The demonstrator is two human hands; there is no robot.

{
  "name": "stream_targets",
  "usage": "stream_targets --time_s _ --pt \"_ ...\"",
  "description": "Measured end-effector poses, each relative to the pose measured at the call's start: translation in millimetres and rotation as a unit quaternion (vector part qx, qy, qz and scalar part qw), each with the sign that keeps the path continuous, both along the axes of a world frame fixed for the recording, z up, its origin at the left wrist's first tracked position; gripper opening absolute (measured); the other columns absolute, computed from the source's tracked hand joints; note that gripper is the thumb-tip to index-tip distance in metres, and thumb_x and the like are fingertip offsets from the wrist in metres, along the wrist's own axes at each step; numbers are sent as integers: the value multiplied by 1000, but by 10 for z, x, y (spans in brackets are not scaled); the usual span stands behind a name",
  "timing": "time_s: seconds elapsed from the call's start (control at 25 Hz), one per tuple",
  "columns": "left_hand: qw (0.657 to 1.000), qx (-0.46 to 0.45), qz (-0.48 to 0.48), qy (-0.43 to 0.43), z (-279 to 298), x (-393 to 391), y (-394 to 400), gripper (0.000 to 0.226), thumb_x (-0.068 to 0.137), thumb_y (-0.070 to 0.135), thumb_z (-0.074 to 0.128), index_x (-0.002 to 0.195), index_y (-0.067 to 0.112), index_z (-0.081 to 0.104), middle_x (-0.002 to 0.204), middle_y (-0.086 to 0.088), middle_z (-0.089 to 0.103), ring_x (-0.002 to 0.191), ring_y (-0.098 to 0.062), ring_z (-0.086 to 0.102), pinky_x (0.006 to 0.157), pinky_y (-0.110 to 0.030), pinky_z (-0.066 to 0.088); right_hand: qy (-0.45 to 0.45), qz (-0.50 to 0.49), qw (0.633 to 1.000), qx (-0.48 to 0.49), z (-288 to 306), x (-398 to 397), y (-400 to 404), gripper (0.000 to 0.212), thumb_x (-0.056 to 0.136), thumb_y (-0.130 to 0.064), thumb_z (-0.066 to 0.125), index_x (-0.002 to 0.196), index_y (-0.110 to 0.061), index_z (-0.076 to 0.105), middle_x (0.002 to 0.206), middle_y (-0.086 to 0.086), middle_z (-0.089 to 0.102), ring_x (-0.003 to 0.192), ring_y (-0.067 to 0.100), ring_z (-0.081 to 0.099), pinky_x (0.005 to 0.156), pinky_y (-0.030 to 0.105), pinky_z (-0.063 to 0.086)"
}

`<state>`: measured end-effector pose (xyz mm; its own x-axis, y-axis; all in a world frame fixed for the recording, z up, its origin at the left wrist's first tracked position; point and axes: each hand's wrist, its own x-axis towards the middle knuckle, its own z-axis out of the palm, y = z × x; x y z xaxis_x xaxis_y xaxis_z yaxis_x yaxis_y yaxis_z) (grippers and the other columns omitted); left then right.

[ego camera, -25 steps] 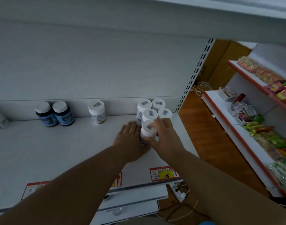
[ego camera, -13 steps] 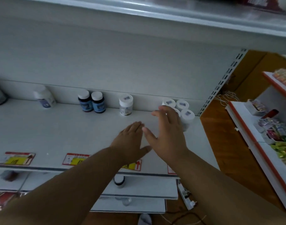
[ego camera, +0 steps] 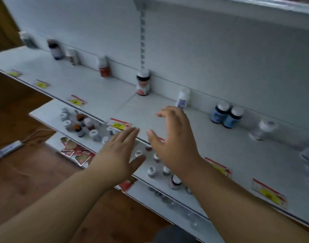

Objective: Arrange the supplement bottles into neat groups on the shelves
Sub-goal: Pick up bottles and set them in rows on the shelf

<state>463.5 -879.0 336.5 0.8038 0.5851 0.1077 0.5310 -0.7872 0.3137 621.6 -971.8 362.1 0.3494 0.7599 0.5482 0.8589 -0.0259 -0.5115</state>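
- The white shelf (ego camera: 90,88) carries supplement bottles strung singly along its back wall, well apart.
- The left hand (ego camera: 121,151) and right hand (ego camera: 174,139) hover over the shelf's front edge, fingers spread, holding nothing.
- The blue-labelled pair (ego camera: 226,114) stands touching.
- Risk, as I judge it: a hasty sweep toward the lone white bottle (ego camera: 182,99) could topple it.
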Motion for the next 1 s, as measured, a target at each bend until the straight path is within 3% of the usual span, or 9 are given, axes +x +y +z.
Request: stream_targets --time_s 0.12,0.24,0.32,0.4,0.52,0.64,0.8,1.0 --pt "998 -7 66 -19 24 -473 388 75 89 59 46 151 19 33 154 0 36 137 -23 38 110 -36 31 2 50 999 -5 -1 -351 566 40 86 -37 59 116 -11 55 121 7 54 114 21 53 97 35 46" --pt "986 -32 157 -44 -37 -854 891 71 92 54 51 152 28 25 154 4 34 139 -20 33 112 -36 30 29 113 993 -21 -105 -650 1283 38 86 -39 57 113 -12 55 113 2 54 104 12 51 92 12 38" --pt "975 -39 214 -42 -108 -1135 1246 70 92 55 50 152 30 25 152 4 38 137 -19 35 111 -36 32 67 162 984 -45 -231 -887 1789 33 87 -37 61 110 -15 54 108 -4 52 98 8 52 83 3 37" --pt "961 -67 263 -56 -122 -1373 1556 66 92 52 54 149 31 29 146 6 42 133 -15 40 108 -34 37 102 197 972 -78 -340 -1080 2224 29 88 -32 67 110 -21 52 105 -10 50 91 7 55 75 6 44" --pt "924 -100 351 -115 -97 -1793 2080 59 90 48 58 143 35 37 139 14 46 123 -6 48 99 -33 47 105 261 952 -123 -431 -1470 2985 30 90 -33 66 113 -28 48 104 -11 50 83 5 58 69 23 55" --pt "901 -118 393 -143 -197 -2238 2512 51 91 46 58 139 35 44 136 17 45 119 -6 50 90 -32 50 102 305 932 -165 -531 -1963 3621 32 92 -33 64 119 -27 47 111 -10 53 82 0 58 68 12 52" --pt "899 -125 401 -124 -470 -2799 3139 50 91 46 57 138 39 42 139 16 42 119 -6 48 88 -27 49 119 316 917 -212 -779 -2591 4335 35 91 -29 66 121 -28 48 112 -7 55 89 4 61 70 10 51" --pt "926 -154 335 -77 -508 -3482 4328 56 94 44 55 146 38 35 152 13 31 123 -8 47 94 -26 45 121 251 931 -236 -933 -3242 5251 33 92 -33 63 121 -32 46 115 -6 52 98 5 55 70 13 48"
